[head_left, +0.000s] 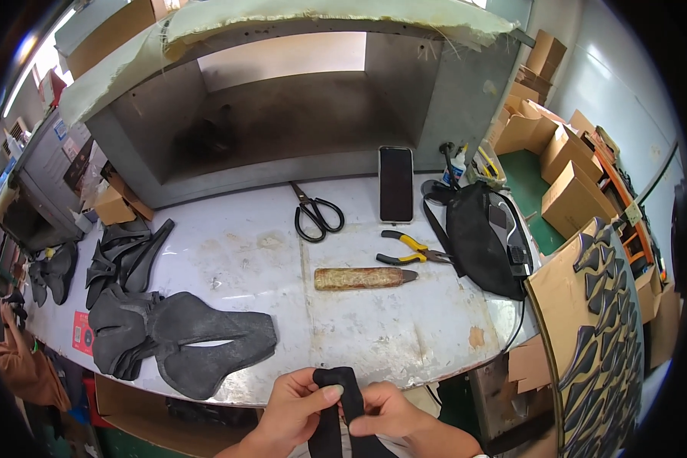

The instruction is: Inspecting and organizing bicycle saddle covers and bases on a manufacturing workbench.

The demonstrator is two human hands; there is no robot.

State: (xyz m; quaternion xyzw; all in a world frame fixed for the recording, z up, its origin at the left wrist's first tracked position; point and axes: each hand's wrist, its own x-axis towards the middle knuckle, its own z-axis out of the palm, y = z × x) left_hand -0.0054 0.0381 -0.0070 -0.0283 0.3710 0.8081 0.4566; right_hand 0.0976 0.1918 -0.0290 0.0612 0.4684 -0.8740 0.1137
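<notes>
At the bench's front edge, both my hands hold a black fabric-like strip (342, 393), bent over at the top with its two ends hanging down. My left hand (301, 404) pinches the bend between thumb and fingers. Closed on the strip's right side is my right hand (389, 412). Left of them, dark grey, soft-looking shaped pieces (206, 328) lie stacked and overlapping on the white bench top (282, 305). Beyond my hands are a worn-handled tool with a short dark tip (362, 278), yellow-and-black pliers (412, 248) and black-handled scissors (317, 214).
A smartphone (395, 183) lies near the grey metal box-shaped housing (466, 99) at the back. On the right sit a black pouch (477, 237) with a cable and a board (546, 305) carrying many black pieces. Cardboard boxes (576, 191) stand beyond; another person (30, 359) is far left.
</notes>
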